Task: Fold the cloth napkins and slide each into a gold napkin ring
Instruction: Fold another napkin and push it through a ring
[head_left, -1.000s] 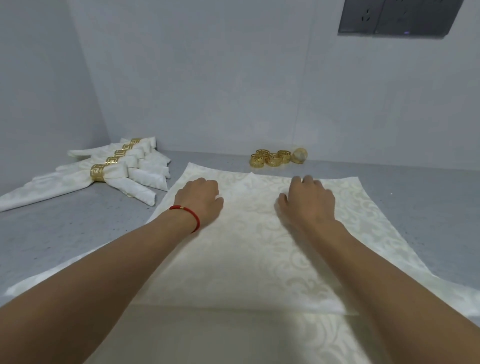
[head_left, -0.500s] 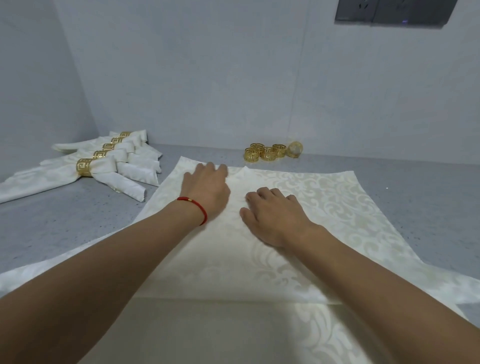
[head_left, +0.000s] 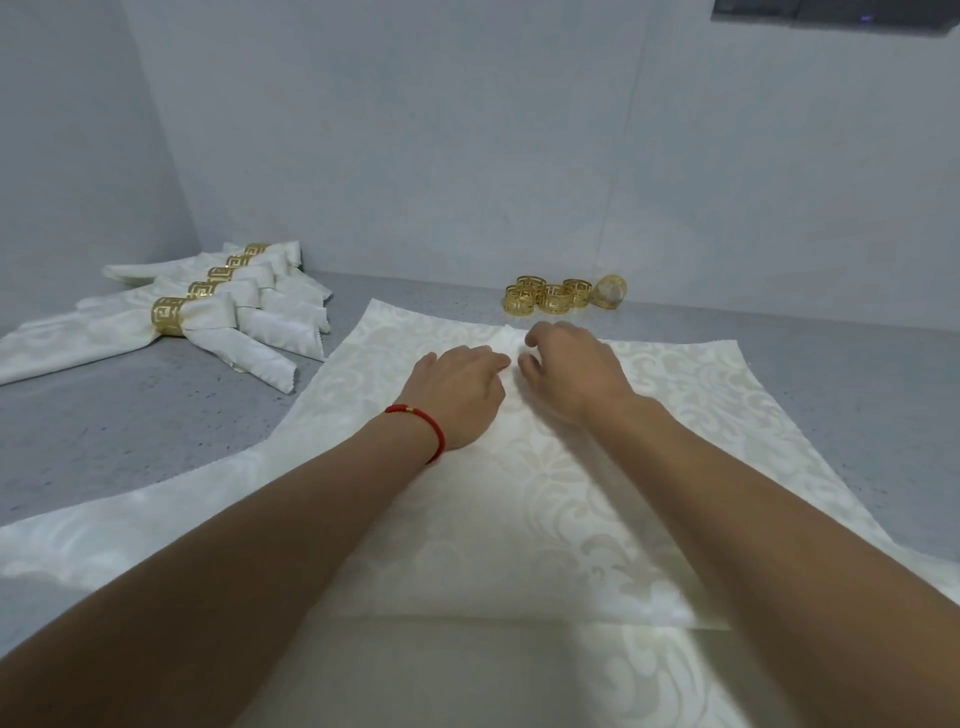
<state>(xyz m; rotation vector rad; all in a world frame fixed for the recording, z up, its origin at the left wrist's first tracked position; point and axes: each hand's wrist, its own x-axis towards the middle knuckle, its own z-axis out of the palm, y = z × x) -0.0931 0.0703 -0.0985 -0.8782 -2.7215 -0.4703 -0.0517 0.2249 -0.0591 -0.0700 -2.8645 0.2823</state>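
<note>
place: staged work corner | grey counter (head_left: 130, 441) | bare white walls (head_left: 415, 130)

Cream damask napkin (head_left: 597, 467), gold fretwork rings (head_left: 550, 297), speckled grey counter (head_left: 130, 431).

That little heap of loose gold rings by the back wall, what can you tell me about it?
The loose gold rings are short, shiny, metal-looking bands with a cut-out angular key pattern. Four stand bunched together, touching, on the grey counter by the back wall, beyond the spread napkin. A fifth ring sits just right of them, turned so its opening faces the camera. Neither hand touches them, and no cloth is threaded through them.
</note>
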